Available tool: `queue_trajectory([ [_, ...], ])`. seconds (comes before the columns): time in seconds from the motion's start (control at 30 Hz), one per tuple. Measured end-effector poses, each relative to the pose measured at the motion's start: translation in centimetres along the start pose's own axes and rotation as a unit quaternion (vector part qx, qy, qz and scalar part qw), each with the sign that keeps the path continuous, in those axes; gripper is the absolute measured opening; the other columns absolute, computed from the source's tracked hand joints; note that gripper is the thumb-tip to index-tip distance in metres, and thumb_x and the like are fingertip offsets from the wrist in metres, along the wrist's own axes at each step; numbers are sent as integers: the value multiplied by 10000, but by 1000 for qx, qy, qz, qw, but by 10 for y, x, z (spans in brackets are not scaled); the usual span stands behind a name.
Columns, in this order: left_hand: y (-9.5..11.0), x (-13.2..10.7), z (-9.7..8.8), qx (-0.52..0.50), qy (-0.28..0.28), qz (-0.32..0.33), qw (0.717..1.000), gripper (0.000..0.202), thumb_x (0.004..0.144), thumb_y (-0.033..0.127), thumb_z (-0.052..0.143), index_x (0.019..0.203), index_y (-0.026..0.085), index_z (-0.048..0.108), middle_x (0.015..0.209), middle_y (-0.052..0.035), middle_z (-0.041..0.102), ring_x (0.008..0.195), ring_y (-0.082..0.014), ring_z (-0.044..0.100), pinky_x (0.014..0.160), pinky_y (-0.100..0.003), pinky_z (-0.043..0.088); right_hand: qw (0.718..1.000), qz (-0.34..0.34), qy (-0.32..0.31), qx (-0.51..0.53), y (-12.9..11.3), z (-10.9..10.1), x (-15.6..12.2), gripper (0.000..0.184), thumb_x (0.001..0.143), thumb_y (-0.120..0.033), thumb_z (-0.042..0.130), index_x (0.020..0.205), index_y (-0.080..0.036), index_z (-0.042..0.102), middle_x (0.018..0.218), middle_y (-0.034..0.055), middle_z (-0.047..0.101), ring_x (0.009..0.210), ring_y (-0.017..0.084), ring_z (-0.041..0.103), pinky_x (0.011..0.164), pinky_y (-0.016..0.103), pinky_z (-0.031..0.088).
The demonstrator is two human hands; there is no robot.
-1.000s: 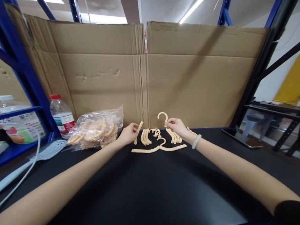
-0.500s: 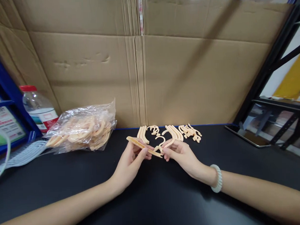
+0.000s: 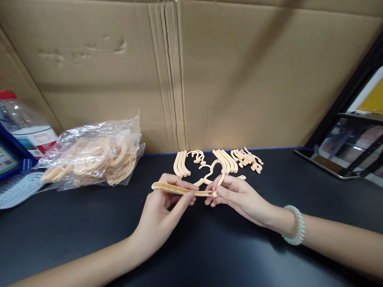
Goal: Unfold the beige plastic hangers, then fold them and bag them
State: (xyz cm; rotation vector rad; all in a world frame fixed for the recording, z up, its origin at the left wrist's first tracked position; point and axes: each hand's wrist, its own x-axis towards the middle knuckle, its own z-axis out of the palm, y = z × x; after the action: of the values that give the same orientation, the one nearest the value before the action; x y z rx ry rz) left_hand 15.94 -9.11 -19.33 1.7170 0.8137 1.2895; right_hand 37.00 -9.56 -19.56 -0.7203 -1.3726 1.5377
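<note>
My left hand [image 3: 164, 209] is closed around a peach-coloured plastic hanger arm [image 3: 177, 189], its hollow side facing me. Between the fingers of my right hand [image 3: 243, 196] is a curved hanger hook [image 3: 223, 169] in the same plastic, held with its curve upward. The arm's right end meets the base of the hook; whether they are locked together I cannot tell. Just behind my fingers lies another hanger piece with a hook [image 3: 209, 173], partly hidden. Farther back are a left row of hanger arms [image 3: 181, 164] and a right row of hanger arms [image 3: 226, 161].
Small hooks [image 3: 197, 156] lie between the rows, and a heap of hook parts [image 3: 247, 159] sits farther right. On the left are a clear bag of hanger parts [image 3: 94, 157], a bottle [image 3: 30, 128] and a pale woven object [image 3: 17, 191]. A cardboard wall [image 3: 239, 75] closes the back.
The hanger arm has swung from slanting to nearly level, and its end has come to the hook's base. The hook has turned more upright. My view has tilted down and closer.
</note>
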Motion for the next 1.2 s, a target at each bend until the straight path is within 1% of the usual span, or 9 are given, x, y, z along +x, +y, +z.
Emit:
queue_trajectory([
  [0.1, 2, -1, 0, 19, -8, 10, 1000, 108, 850, 244, 634, 848, 214, 530, 904, -53, 680, 727, -186, 687, 689, -331, 604, 1000, 14, -4, 4, -1, 0, -1, 241, 846, -397, 680, 863, -170, 600, 896, 42, 651, 814, 173, 680, 780, 343, 528],
  [0.23, 3, -2, 0, 44, -13, 22, 999, 75, 848, 244, 637, 849, 221, 565, 913, -61, 685, 757, -206, 698, 696, -344, 610, 1000, 21, 0, 3, -1, 1, 0, 243, 835, -380, 695, 845, -162, 588, 838, 28, 647, 760, 163, 687, 729, 320, 535],
  [0.5, 3, -2, -1, 69, -33, 40, 996, 44, 857, 242, 628, 853, 225, 587, 865, -56, 699, 748, -214, 708, 673, -345, 612, 1000, -3, -3, -17, 2, -1, 0, 240, 840, -378, 691, 832, -163, 584, 741, 16, 656, 694, 140, 661, 695, 301, 512],
  [0.63, 5, -2, -1, 70, -34, 41, 996, 49, 852, 233, 627, 821, 224, 590, 865, -62, 709, 766, -220, 712, 665, -337, 613, 1000, -9, -1, -26, 2, -3, 0, 247, 833, -383, 697, 821, -165, 581, 710, 7, 651, 664, 133, 646, 660, 284, 490],
  [0.73, 3, -2, -2, 76, -46, 50, 995, 33, 865, 213, 616, 864, 228, 586, 876, -51, 710, 755, -206, 716, 668, -327, 614, 999, -12, 2, -37, 2, -2, 0, 249, 833, -385, 696, 808, -166, 581, 686, 3, 645, 644, 128, 638, 629, 265, 470],
  [0.87, 1, -3, -3, 81, -60, 61, 993, 65, 879, 183, 604, 916, 228, 575, 909, -42, 719, 746, -190, 722, 678, -315, 614, 999, -20, 5, -43, 3, -2, 0, 239, 835, -373, 696, 800, -167, 582, 664, -8, 630, 619, 119, 624, 605, 254, 459],
  [1.07, 1, -3, -2, 91, -67, 69, 991, 45, 885, 188, 595, 914, 217, 576, 898, -47, 728, 741, -193, 723, 656, -297, 609, 998, -28, 16, -55, 5, 0, 0, 246, 834, -377, 695, 783, -172, 569, 647, -17, 609, 599, 115, 608, 590, 251, 452],
  [1.2, 1, -3, -2, 80, -71, 67, 992, 42, 890, 187, 593, 913, 213, 570, 907, -54, 713, 745, -192, 721, 657, -297, 611, 997, -34, 25, -69, 5, 1, 1, 263, 832, -392, 693, 775, -175, 557, 633, -16, 608, 580, 115, 601, 578, 252, 451],
])
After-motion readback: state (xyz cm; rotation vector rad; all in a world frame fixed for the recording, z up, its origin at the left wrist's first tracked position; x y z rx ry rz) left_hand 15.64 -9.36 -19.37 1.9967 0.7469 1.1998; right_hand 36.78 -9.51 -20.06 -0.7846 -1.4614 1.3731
